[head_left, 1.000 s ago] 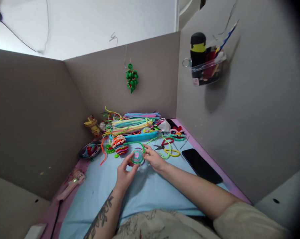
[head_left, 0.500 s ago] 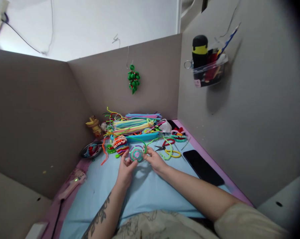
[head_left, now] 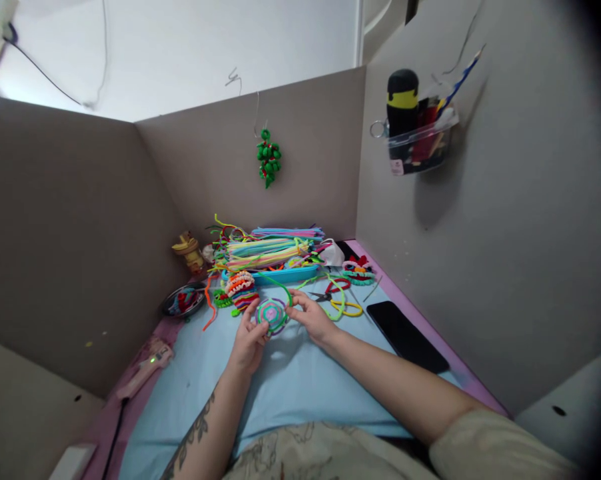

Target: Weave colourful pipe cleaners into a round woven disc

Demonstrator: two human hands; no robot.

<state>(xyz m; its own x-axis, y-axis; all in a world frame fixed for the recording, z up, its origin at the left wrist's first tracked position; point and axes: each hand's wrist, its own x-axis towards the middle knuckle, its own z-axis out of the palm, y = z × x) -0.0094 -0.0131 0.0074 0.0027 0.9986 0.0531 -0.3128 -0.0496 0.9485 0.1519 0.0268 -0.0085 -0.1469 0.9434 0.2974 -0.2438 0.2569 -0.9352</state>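
Three grey partition walls (head_left: 80, 220) enclose blue mat (head_left: 290, 387); both hands' grip clasps coil (head_left: 272, 313).

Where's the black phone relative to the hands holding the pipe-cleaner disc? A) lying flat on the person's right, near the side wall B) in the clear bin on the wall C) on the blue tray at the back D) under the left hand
A: the black phone lies flat on the desk's right side by the wall, apart from the right hand, which holds the coiled disc with the left hand.
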